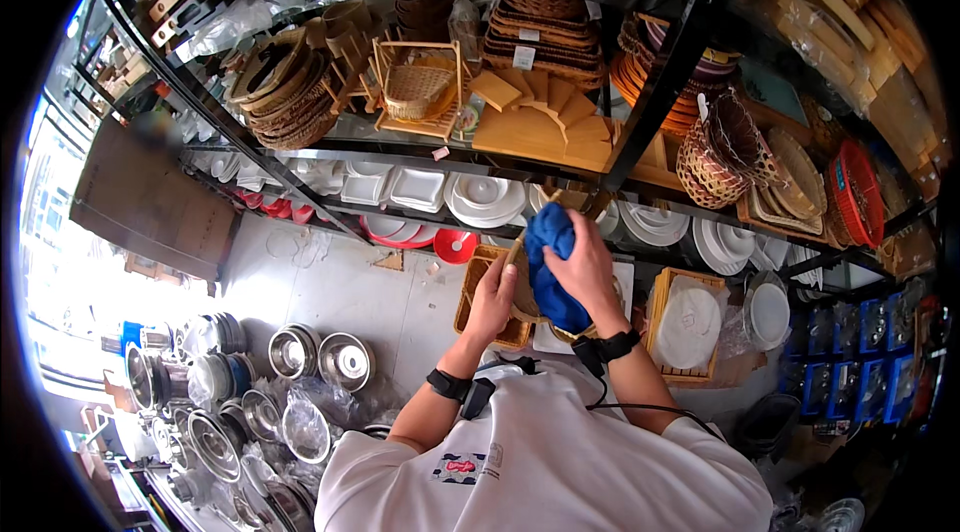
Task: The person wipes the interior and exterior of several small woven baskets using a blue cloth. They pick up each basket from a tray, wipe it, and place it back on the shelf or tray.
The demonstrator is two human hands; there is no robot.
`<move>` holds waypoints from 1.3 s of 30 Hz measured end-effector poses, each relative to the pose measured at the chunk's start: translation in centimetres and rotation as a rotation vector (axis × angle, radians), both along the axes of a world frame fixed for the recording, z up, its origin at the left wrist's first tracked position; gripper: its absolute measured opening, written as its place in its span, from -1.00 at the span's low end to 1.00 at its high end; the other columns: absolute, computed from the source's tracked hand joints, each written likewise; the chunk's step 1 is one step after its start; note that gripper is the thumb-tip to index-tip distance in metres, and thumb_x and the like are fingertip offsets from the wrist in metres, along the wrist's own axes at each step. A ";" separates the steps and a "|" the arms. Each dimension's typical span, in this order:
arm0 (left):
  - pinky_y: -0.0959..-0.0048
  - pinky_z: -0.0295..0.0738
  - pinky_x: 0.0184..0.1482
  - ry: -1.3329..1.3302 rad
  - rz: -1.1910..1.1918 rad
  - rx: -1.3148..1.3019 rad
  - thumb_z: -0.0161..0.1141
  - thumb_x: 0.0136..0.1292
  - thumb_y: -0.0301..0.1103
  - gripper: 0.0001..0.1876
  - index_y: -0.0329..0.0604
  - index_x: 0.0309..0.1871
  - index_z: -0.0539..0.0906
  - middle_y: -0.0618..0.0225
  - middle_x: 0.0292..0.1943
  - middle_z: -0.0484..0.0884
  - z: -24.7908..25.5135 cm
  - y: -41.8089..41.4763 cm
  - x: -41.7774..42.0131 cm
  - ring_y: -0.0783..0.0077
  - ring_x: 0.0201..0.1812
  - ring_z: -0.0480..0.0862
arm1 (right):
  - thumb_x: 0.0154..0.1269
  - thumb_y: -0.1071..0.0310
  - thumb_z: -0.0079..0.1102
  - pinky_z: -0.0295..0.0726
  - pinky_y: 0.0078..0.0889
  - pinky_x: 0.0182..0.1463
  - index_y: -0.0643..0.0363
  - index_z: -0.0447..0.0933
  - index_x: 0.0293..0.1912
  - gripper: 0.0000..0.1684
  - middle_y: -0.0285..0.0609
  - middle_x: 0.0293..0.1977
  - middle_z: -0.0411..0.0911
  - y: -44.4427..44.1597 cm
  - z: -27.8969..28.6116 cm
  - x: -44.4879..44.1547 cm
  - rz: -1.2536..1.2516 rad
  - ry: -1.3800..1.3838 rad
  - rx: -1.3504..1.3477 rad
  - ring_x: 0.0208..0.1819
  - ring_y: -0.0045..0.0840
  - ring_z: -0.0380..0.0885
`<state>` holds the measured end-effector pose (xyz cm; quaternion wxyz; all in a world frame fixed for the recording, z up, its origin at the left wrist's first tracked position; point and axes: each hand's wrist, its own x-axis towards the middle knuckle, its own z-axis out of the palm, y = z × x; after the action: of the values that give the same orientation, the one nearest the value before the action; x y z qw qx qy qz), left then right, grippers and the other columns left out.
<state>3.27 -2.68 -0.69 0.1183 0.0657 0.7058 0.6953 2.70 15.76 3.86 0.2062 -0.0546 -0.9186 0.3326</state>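
My left hand [491, 299] grips the rim of a round woven basket [523, 292], its thumb lying along the edge. A bunched blue cloth [553, 262] is in my right hand [589, 262], pressed against the basket, and it covers much of the basket's inside. Both hands are in front of the shelf rack, above the floor. Just behind them, a rectangular brown wicker basket [465, 292] shows on the floor. Bands with small devices are strapped around both wrists, and a black cable runs from the right one.
Metal shelves [420, 157] ahead hold stacked wicker trays [544, 44], wooden boards [525, 130] and white plates [484, 198]. Stainless steel bowls [346, 361] stand at the lower left. A wooden crate [686, 325] and blue bins [844, 382] are at the right.
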 end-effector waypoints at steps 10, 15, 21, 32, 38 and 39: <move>0.32 0.51 0.26 0.171 -0.053 -0.042 0.01 0.65 -0.12 -0.46 -0.42 0.42 0.45 -0.16 0.12 0.70 -1.0 -2.1 -1.4 0.12 0.20 0.69 | 0.17 0.08 0.45 0.60 -0.02 0.17 0.19 0.40 0.32 -0.21 0.20 0.11 0.60 -3.1 -0.1 2.6 0.127 -0.112 -0.316 0.13 0.10 0.61; 0.31 0.53 0.21 0.120 -0.168 -0.202 0.03 0.64 -0.13 -0.51 -0.36 0.39 0.50 -0.08 0.09 0.73 -0.3 -4.6 -1.0 0.15 0.17 0.71 | 0.20 0.11 0.44 0.62 0.01 0.09 0.18 0.41 0.28 -0.26 0.18 0.02 0.65 -0.4 -2.2 3.1 -0.261 -0.053 -0.203 0.07 0.12 0.63; 0.18 0.57 0.13 0.186 -0.139 -0.231 0.05 0.62 -0.10 -0.51 -0.32 0.36 0.53 -0.25 0.04 0.69 -0.1 -4.1 0.8 -0.16 0.11 0.71 | 0.21 0.03 0.42 0.62 0.09 0.04 0.18 0.34 0.30 -0.21 0.24 -0.01 0.65 -5.3 0.8 5.1 -0.252 -0.233 -0.299 0.03 0.18 0.64; 0.31 0.57 0.12 0.165 -0.168 -0.192 0.11 0.59 -0.15 -0.54 -0.30 0.36 0.54 -0.01 0.01 0.75 0.3 -7.6 1.8 0.20 0.05 0.73 | 0.20 0.09 0.44 0.63 0.02 0.05 0.22 0.34 0.29 -0.21 0.22 -0.01 0.65 -0.4 -3.2 7.3 -0.400 0.037 -0.194 0.04 0.11 0.65; 0.26 0.62 0.02 0.275 -0.097 -0.339 0.20 0.53 -0.16 -0.52 -0.31 0.35 0.54 -0.06 -0.07 0.76 0.0 -5.7 3.0 0.07 -0.08 0.78 | 0.19 -0.04 0.46 0.62 -0.02 0.13 0.23 0.30 0.36 -0.09 0.24 0.06 0.63 -7.5 -1.9 8.9 -0.064 -0.099 -0.297 0.10 0.13 0.64; 0.28 0.62 0.02 0.233 -0.118 -0.284 0.20 0.53 -0.17 -0.52 -0.31 0.35 0.54 -0.04 -0.07 0.76 0.0 -5.9 3.0 0.11 -0.08 0.77 | 0.19 -0.04 0.46 0.62 -0.02 0.13 0.22 0.30 0.36 -0.09 0.24 0.05 0.64 -7.5 -2.3 8.8 -0.021 -0.056 -0.295 0.10 0.12 0.65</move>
<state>6.23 -8.62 -0.66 0.0847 0.1697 0.8007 0.5682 11.53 8.30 1.56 0.1739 -0.1032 -0.8645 0.4601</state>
